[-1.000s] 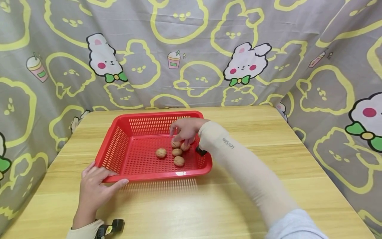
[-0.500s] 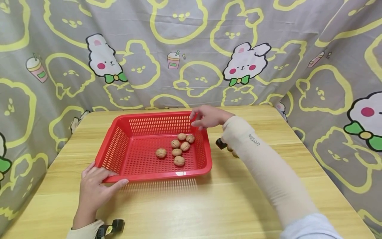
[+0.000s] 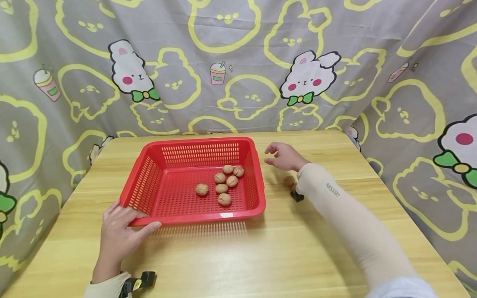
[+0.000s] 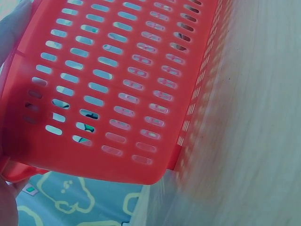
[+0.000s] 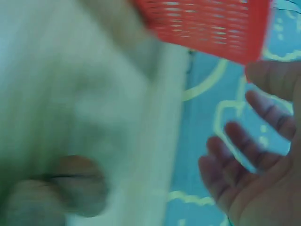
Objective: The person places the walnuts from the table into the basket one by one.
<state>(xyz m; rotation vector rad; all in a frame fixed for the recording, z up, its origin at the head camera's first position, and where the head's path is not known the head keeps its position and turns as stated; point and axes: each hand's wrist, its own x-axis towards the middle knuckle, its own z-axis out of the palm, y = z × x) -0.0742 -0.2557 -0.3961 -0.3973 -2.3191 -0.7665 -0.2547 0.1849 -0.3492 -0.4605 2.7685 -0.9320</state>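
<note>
A red plastic basket with slotted walls stands on the table, several walnuts lying on its floor, mostly toward the right side. My left hand grips the basket's near left corner, fingers over the rim and thumb along the front. In the left wrist view the slotted wall fills much of the frame. My right hand is just right of the basket, its fingers loosely bent and holding nothing. Two walnuts lie on the table in the right wrist view, blurred; in the head view my right forearm partly covers them.
The wooden table extends around the basket on all sides. A patterned grey curtain hangs behind it and along both sides. A small black camera is strapped to my left wrist, and another shows at my right wrist.
My right hand has risen out of the basket, passed over its right wall and moved right above the table. Its walnuts now show uncovered. The left hand stays at the corner.
</note>
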